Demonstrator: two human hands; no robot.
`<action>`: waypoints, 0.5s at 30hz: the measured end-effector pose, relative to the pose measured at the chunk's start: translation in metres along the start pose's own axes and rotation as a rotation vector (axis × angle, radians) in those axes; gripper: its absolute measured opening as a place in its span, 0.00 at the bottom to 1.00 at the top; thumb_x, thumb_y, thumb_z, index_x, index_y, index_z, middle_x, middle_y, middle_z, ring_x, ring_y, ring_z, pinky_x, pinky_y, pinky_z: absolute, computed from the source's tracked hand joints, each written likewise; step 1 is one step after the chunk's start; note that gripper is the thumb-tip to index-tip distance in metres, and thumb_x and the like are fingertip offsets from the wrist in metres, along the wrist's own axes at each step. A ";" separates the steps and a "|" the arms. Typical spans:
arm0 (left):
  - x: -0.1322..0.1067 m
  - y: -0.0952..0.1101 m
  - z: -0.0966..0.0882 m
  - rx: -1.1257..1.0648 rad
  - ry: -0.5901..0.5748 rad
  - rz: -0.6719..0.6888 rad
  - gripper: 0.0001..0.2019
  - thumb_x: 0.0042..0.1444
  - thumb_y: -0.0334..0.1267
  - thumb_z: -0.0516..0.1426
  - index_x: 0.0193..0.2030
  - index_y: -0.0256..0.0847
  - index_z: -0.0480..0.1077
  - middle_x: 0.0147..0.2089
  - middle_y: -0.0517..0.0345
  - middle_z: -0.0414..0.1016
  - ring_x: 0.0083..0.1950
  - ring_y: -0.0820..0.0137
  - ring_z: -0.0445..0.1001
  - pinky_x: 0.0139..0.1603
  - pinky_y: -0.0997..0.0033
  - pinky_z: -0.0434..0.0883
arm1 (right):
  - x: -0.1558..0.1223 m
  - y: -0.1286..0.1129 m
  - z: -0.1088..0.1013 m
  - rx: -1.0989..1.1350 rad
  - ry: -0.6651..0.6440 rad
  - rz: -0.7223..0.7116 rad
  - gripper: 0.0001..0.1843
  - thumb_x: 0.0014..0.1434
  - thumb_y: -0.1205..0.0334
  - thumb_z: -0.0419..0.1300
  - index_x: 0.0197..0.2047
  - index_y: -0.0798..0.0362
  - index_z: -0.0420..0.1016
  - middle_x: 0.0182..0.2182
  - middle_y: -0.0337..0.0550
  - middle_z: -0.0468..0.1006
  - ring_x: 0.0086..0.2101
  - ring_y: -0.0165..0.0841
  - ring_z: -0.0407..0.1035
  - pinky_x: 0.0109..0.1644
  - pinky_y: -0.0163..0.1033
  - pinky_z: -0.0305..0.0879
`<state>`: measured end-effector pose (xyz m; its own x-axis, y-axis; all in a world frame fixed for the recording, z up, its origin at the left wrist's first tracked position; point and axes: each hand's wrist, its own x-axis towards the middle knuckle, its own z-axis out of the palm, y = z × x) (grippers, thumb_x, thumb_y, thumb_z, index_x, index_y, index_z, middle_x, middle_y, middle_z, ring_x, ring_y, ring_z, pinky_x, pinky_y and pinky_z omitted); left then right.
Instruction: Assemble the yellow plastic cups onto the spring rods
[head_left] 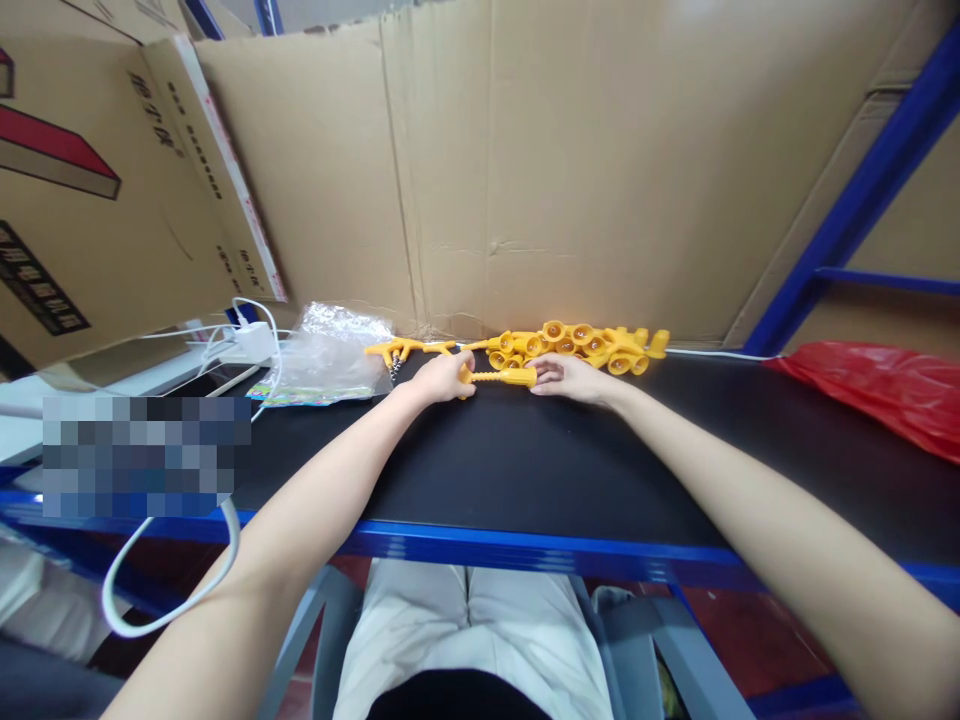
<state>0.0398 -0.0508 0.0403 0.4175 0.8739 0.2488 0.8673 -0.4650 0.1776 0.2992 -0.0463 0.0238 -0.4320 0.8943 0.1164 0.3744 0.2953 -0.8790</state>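
Between my hands, just above the black tabletop, lies a yellow plastic tool with a spiral shaft and a thicker sleeve at its right end. My left hand is closed around its left end, where a short crosspiece shows. At the other end, the fingers of my right hand pinch the sleeve's tip. Right behind my hands is a pile of yellow plastic sleeves with round open ends. Yellow T-shaped handles, one with a metal coil below it, lie behind and left of my left hand.
A clear plastic bag lies left of the handles, near a white charger and cables. A red plastic bag rests at the right. Cardboard stands along the back, and a blue metal edge runs along the front.
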 end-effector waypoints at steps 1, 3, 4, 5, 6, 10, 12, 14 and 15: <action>0.000 0.000 0.000 0.017 0.012 0.002 0.19 0.44 0.44 0.57 0.44 0.43 0.65 0.29 0.59 0.69 0.30 0.68 0.68 0.30 0.72 0.62 | -0.001 -0.001 0.000 0.041 0.007 0.005 0.23 0.42 0.65 0.66 0.44 0.55 0.68 0.37 0.42 0.74 0.38 0.30 0.70 0.50 0.41 0.64; -0.001 0.000 0.000 0.038 0.025 0.008 0.17 0.45 0.43 0.56 0.43 0.43 0.66 0.29 0.59 0.70 0.31 0.68 0.69 0.31 0.72 0.63 | -0.004 -0.005 0.001 0.071 -0.019 0.024 0.20 0.44 0.62 0.66 0.42 0.56 0.68 0.36 0.44 0.74 0.36 0.30 0.71 0.49 0.40 0.64; -0.001 0.000 0.001 0.044 0.025 0.011 0.16 0.45 0.42 0.55 0.43 0.43 0.66 0.29 0.58 0.71 0.31 0.68 0.69 0.32 0.72 0.63 | -0.005 -0.007 0.002 0.060 -0.046 0.034 0.19 0.46 0.60 0.64 0.41 0.57 0.68 0.36 0.46 0.75 0.35 0.31 0.71 0.47 0.40 0.64; -0.001 0.001 0.001 0.047 0.018 0.012 0.15 0.45 0.41 0.55 0.42 0.43 0.67 0.30 0.58 0.71 0.32 0.68 0.70 0.33 0.72 0.63 | -0.006 -0.009 0.003 0.039 -0.067 0.041 0.18 0.48 0.58 0.62 0.42 0.58 0.68 0.35 0.47 0.75 0.33 0.30 0.71 0.45 0.40 0.65; -0.001 0.001 0.002 0.050 0.009 0.011 0.14 0.45 0.41 0.54 0.40 0.43 0.68 0.30 0.58 0.72 0.33 0.68 0.70 0.34 0.72 0.64 | -0.006 -0.010 0.003 0.015 -0.076 0.042 0.18 0.51 0.57 0.61 0.43 0.58 0.68 0.35 0.48 0.76 0.32 0.30 0.70 0.42 0.40 0.65; 0.000 0.003 0.005 0.039 -0.019 0.000 0.13 0.46 0.41 0.53 0.38 0.42 0.71 0.30 0.57 0.73 0.35 0.67 0.71 0.37 0.71 0.65 | -0.006 -0.010 0.002 -0.012 -0.054 0.027 0.21 0.55 0.54 0.56 0.49 0.58 0.64 0.34 0.47 0.76 0.27 0.28 0.69 0.34 0.37 0.62; 0.000 0.003 0.005 0.020 -0.025 0.002 0.13 0.46 0.42 0.53 0.39 0.42 0.71 0.30 0.57 0.73 0.35 0.68 0.71 0.37 0.71 0.65 | -0.005 -0.010 0.002 -0.010 -0.063 0.019 0.19 0.56 0.53 0.55 0.46 0.58 0.64 0.33 0.46 0.76 0.27 0.27 0.68 0.33 0.36 0.61; -0.001 0.004 0.005 0.014 -0.019 0.001 0.14 0.46 0.42 0.54 0.39 0.42 0.70 0.31 0.57 0.74 0.35 0.67 0.71 0.37 0.71 0.65 | -0.005 -0.011 0.002 -0.024 -0.081 0.021 0.16 0.57 0.52 0.53 0.39 0.57 0.66 0.32 0.46 0.76 0.27 0.27 0.68 0.33 0.35 0.60; -0.001 0.004 0.005 0.018 -0.014 -0.001 0.14 0.46 0.42 0.54 0.39 0.42 0.70 0.31 0.56 0.74 0.36 0.67 0.71 0.37 0.71 0.65 | -0.005 -0.012 0.002 -0.035 -0.086 0.027 0.15 0.58 0.51 0.52 0.36 0.57 0.66 0.31 0.46 0.76 0.27 0.27 0.68 0.33 0.35 0.60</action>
<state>0.0439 -0.0524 0.0358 0.4205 0.8762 0.2353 0.8724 -0.4617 0.1603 0.2948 -0.0555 0.0330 -0.4901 0.8701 0.0514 0.4147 0.2846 -0.8643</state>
